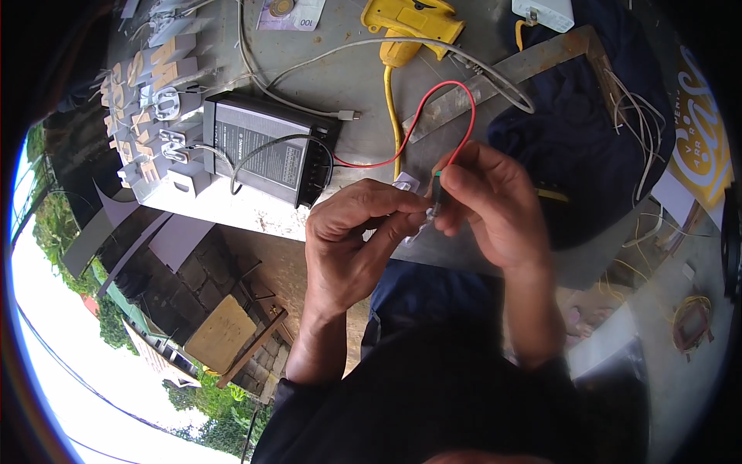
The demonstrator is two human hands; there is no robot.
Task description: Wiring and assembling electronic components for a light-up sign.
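Note:
My left hand and my right hand meet just beyond the bench's near edge, both with fingers pinched. From the black power supply box a red wire loops up and comes down into my right fingers, where a bit of green also shows. A small, shiny, clear-and-white piece pokes out below the fingertips, pinched by my left hand. My fingers hide most of it, so its kind is unclear. A dark wire arcs over the box from its terminal end.
Several letter-shaped pieces stand at the left of the grey bench. A yellow tool with a yellow cord, a metal square and a white cable lie farther back. Dark blue cloth covers the right side.

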